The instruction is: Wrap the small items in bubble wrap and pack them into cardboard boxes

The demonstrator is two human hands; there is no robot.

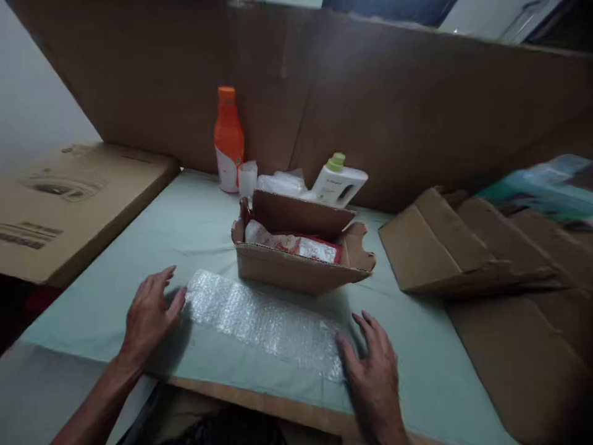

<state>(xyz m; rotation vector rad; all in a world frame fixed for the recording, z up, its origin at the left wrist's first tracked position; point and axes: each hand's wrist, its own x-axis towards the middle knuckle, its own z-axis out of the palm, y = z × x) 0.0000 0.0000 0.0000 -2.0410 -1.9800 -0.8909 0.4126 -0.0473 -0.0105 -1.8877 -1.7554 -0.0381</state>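
Green-covered table (194, 228) bears bubble wrap (264, 321), open carton (301, 259), bottles (228, 139).

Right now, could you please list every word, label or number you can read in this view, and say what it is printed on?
None can be read.
Flat carton at left: dark print and a round graphic, blurred.
Orange bottle: white label, too small.
White bottle: dark mark, illegible.
Red and white packet in the open box: print blurred.
Bubble wrap between both hands: no print.

The red packet (296, 245) sits half-hidden inside the cardboard box (296, 269) (label unreadable).
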